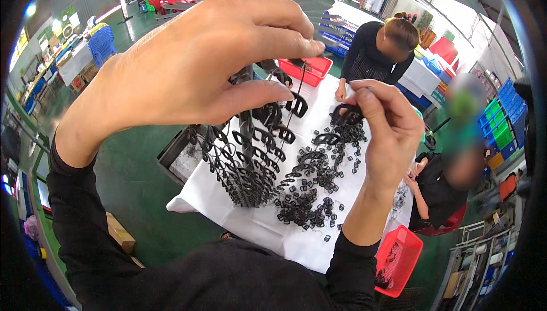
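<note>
My left hand [182, 66] reaches across from the left, high over the table. Its thumb and fingers are apart, and no held thing shows between them. Just beyond its fingertips is the top of a tall black rack [246, 140], hung with many small black buckles [296, 104] in rows. My right hand [393, 128] pinches a black plastic buckle [348, 116] between thumb and fingers, right of the rack. Under that buckle, a slanting row of similar pieces [327, 139] runs down toward the rack's foot. Part of the rack's top is hidden behind my left hand.
Loose black buckles [302, 211] lie heaped on the white-covered table [268, 232]. A red basket [320, 72] stands at the far edge, another red basket [401, 257] at the near right. One person [370, 54] stands across; another person [441, 191] sits at right.
</note>
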Available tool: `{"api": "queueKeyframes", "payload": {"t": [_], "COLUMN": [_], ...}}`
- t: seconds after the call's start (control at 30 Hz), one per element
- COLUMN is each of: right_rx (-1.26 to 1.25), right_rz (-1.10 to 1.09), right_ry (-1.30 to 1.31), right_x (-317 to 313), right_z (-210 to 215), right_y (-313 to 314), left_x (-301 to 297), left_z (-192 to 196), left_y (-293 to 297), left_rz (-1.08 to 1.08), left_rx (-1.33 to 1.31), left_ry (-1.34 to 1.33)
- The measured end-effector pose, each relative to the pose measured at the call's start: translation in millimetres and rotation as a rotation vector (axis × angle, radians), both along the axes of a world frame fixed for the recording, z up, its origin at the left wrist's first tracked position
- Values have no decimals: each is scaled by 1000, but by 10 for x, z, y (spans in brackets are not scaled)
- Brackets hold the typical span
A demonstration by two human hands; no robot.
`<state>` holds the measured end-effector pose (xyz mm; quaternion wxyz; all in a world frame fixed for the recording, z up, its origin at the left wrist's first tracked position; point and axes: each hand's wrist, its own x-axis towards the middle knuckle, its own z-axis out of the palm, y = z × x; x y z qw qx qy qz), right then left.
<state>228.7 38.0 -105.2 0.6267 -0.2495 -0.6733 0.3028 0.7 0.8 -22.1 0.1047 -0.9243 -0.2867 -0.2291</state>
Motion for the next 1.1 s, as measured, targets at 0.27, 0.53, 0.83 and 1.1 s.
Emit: {"api": "queueKeyframes", "payload": {"t": [0.27, 0.53, 0.83, 1.1], "right_rx": [-34, -15, 18, -58], "right_rz": [123, 157, 219, 415], "right_ry": [-59, -110, -119, 44], "right_x": [-25, -106, -81, -87], "right_z": [36, 132, 144, 97], "right_y": [17, -76, 35, 140], "left_x": [107, 183, 60, 29], "left_z": [108, 101, 273, 207], "left_y": [-79, -218, -171, -76], "left_rz": [-8, 91, -48, -106], "left_rx": [21, -71, -175, -118], "left_ry": [70, 37, 191, 163]}}
